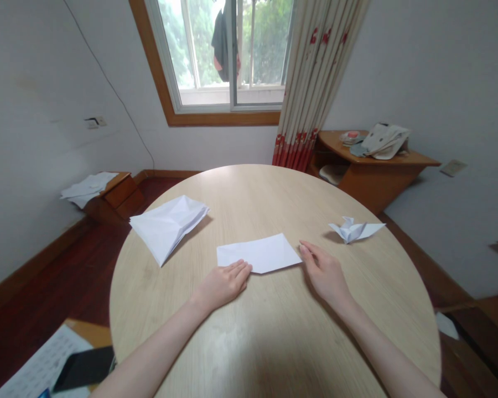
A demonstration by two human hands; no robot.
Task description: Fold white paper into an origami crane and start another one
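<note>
A folded sheet of white paper lies on the round wooden table, a long piece with slanted creases at its right end. My left hand rests flat with fingers stretched out over the near left edge of the sheet. Beside its right corner is my right hand, thumb and index finger drawn together; nothing shows between the tips. The corner meets or nearly touches this hand. Farther right stands a folded paper crane. On the left lies a larger piece of folded white paper in several layers.
A dark phone and a printed sheet lie at the lower left, beyond the table's edge. At the back right, a wooden cabinet carries a cloth bag. Loose papers sit on a low wooden cabinet at left.
</note>
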